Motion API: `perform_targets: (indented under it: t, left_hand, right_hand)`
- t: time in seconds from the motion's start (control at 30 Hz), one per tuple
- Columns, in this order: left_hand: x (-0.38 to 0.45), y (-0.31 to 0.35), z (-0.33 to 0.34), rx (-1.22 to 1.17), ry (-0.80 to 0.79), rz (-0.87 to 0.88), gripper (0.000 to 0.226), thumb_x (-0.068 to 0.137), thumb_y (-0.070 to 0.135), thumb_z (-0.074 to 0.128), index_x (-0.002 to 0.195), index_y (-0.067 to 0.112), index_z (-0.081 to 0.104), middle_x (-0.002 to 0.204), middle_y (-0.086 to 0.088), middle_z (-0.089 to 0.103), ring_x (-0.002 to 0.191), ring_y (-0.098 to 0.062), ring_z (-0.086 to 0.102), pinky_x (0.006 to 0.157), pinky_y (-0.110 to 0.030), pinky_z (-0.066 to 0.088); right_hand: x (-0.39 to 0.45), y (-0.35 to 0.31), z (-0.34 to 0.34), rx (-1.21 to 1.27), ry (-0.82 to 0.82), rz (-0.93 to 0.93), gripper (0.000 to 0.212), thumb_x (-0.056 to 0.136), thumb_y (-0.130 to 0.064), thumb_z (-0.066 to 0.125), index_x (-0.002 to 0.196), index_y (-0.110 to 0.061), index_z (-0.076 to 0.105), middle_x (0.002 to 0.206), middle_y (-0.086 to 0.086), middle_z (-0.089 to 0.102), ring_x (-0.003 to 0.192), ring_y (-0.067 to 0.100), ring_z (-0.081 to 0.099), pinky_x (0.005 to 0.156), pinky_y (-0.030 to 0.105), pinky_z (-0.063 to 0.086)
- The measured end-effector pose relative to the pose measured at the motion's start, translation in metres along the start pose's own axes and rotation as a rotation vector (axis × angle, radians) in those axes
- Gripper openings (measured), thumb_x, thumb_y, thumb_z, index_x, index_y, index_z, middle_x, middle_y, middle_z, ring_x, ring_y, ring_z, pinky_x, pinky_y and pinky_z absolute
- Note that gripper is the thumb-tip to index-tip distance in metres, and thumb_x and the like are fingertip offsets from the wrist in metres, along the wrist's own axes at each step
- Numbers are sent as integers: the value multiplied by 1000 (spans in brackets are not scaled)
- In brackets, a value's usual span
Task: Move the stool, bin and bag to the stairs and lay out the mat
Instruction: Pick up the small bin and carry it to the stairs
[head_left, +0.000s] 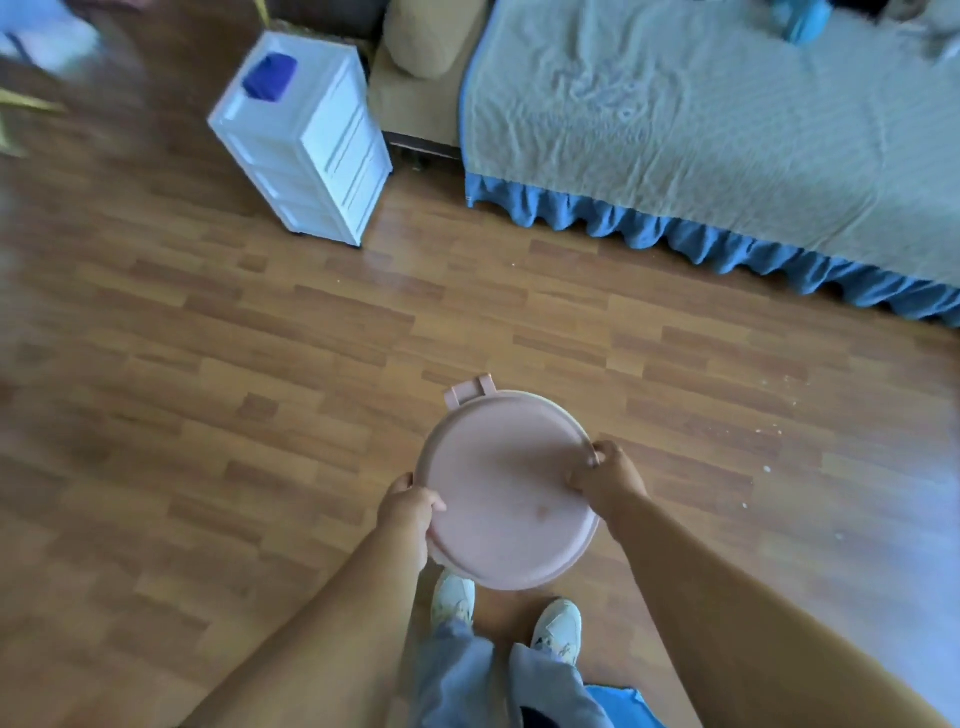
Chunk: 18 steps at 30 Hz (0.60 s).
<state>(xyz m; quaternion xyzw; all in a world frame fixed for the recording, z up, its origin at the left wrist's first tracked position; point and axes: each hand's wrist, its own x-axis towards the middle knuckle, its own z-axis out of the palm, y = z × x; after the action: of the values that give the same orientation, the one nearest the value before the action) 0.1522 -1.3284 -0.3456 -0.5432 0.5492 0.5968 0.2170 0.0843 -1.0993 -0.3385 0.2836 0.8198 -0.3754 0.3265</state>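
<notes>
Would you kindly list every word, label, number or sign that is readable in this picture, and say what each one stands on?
No text can be read anywhere in this view.
Pink round bin, gripped by the left hand and right hand: plain lid, no label.
White drawer unit: no visible lettering.
Blue object on top of it: blurred, nothing legible.

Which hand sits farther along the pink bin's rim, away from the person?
The right hand: its grip is on the pink bin rim's right side, closer to the hinge tab. The left hand grips the near-left edge, closer to the body.
</notes>
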Motion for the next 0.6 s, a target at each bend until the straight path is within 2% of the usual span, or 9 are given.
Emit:
perform_targets:
  t: [0.1,0.17,0.27,0.37,0.47,0.53,0.6]
  left_hand:
    - [-38,28,-49,-52,14,73,42,68,-6,60,102,18,63,94,-12,64,83,-24,55,61,-26,37]
    - [-51,41,-79,-85,21,114,45,76,-14,56,107,18,63,92,-13,63,83,-24,55,62,-26,38]
    - [-66,55,-127,-150,24,141,44,78,-15,53,111,12,64,87,-12,65,82,-26,58,72,-30,44]
    - [-83,71,-171,-199,44,159,43,82,-13,54,111,17,62,89,-11,63,80,-26,58,69,-30,46]
    - [-91,85,-216,-229,45,201,45,81,-13,55,117,13,62,92,-13,64,85,-28,59,72,-31,48]
    - [-91,93,-247,-239,48,220,44,79,-12,55,117,10,63,94,-15,64,87,-29,59,69,-28,43]
    - [-90,102,-274,-226,56,210,47,77,-9,56,119,11,63,102,-14,65,93,-30,59,76,-31,40]
  right_hand:
    - [-40,-44,8,-16,-28,-68,52,78,-11,67,128,-17,52,100,8,61,93,31,61,79,36,51]
    - [-64,-71,15,-16,-47,-106,50,78,-11,68,126,-16,54,100,8,60,94,31,60,82,37,51]
    - [-95,-110,31,-20,-69,-166,54,77,-11,69,129,-14,54,103,10,63,94,32,61,83,38,51]
    - [-123,-149,49,-27,-93,-221,59,76,-9,67,133,-13,51,108,13,63,96,32,61,81,37,52]
    - [-149,-187,70,-42,-120,-278,56,79,-8,66,133,-10,51,106,11,61,95,31,59,76,35,48]
    - [-162,-212,85,-47,-143,-312,48,79,-8,67,125,-10,54,101,10,60,93,30,58,73,34,47]
    - [-175,-235,101,-71,-169,-344,38,78,-9,68,114,-11,56,96,10,61,91,31,59,72,35,49]
